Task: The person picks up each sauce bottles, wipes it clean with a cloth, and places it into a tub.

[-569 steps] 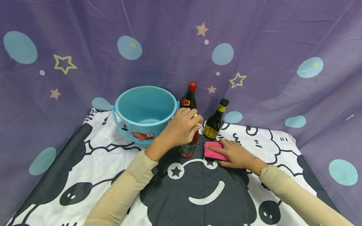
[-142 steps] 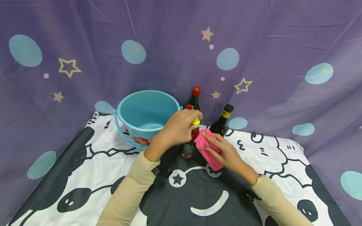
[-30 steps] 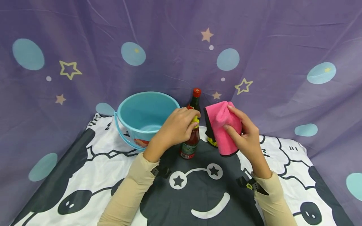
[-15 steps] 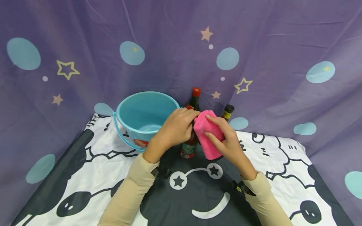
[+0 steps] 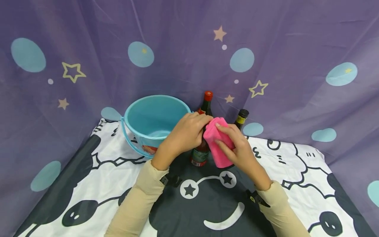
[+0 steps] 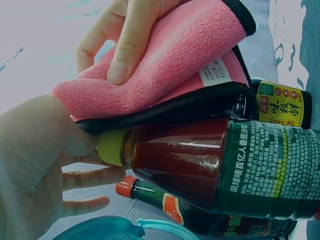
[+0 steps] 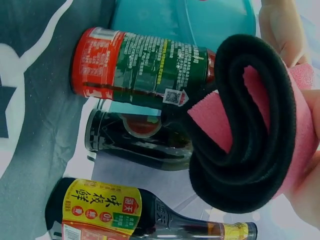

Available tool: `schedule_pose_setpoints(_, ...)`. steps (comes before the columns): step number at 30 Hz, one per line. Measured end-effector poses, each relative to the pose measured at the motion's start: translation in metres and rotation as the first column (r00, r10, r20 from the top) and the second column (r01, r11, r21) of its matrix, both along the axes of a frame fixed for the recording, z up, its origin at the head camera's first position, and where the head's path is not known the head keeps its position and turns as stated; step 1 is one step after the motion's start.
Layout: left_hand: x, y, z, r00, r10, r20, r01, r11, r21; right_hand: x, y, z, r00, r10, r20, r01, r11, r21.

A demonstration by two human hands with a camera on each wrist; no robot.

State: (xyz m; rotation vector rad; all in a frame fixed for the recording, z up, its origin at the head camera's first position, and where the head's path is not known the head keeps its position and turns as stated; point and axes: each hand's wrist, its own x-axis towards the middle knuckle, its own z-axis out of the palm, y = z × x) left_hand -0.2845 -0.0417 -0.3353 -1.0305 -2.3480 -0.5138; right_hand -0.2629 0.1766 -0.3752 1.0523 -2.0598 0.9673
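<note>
My left hand (image 5: 189,131) grips the yellow cap (image 6: 111,148) of an upright ketchup bottle (image 5: 200,156), which has red sauce and a green label. A folded pink cloth (image 5: 218,144) with black edging is pinched in my right hand (image 5: 240,148), thumb and fingers on its near face. In the left wrist view the cloth lies along the bottle's shoulder, close by the cap and touching my left hand. The left fingers beyond the cap are partly spread. A soy sauce bottle (image 7: 102,202) with a yellow label stands to the right, half hidden by the cloth in the head view.
Behind the ketchup stands a dark bottle (image 5: 208,102) with a red cap. A light blue bucket (image 5: 158,113) sits close on the left, its handle hanging down. The sheep-print cloth (image 5: 189,217) covers the table; a purple curtain (image 5: 183,59) rises behind.
A second ago the pink cloth was in front of the soy sauce bottle; my right hand has since brought it left to the ketchup bottle's upper part. The left hand has stayed on the cap.
</note>
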Motion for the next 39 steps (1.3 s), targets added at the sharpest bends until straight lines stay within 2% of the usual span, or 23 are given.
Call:
schedule_pose_setpoints(6,0.0008,0.0,0.0021,1.0,0.006,-0.015,-0.006,1.0,0.007,-0.0006,0.0005,0.003,0.999,-0.036,-0.011,0.036,0.997,0.069)
schedule_pose_setpoints(15,0.0012,0.0003,-0.0001,1.0,0.013,0.002,-0.013,1.0,-0.002,0.0012,0.0001,-0.0009,0.996,-0.08,-0.036,0.083,0.991,0.102)
schedule_pose_setpoints(22,0.0001,0.0014,-0.0053,1.0,-0.013,0.015,0.013,1.0,-0.003,0.0064,0.0047,-0.0055,0.995,-0.102,0.006,0.1,0.984,0.149)
schedule_pose_setpoints(27,-0.0001,0.0015,0.0002,1.0,0.004,-0.005,-0.004,1.0,0.01,0.0024,0.0056,-0.0011,0.995,-0.095,-0.006,0.095,0.98,0.173)
schedule_pose_setpoints(30,0.0007,0.0012,0.0031,1.0,0.011,0.007,-0.011,1.0,0.004,0.0016,0.006,0.0003,0.995,-0.093,-0.022,0.096,0.972,0.215)
schedule_pose_setpoints(35,0.0022,0.002,0.004,0.999,0.01,0.032,-0.01,1.0,-0.013,0.0045,0.008,-0.0011,0.994,-0.11,0.0,0.105,0.952,0.288)
schedule_pose_setpoints(39,0.0019,0.0025,0.002,1.0,0.013,0.022,-0.012,1.0,-0.017,0.0062,0.0069,-0.0044,0.992,-0.121,0.019,0.111,0.952,0.287)
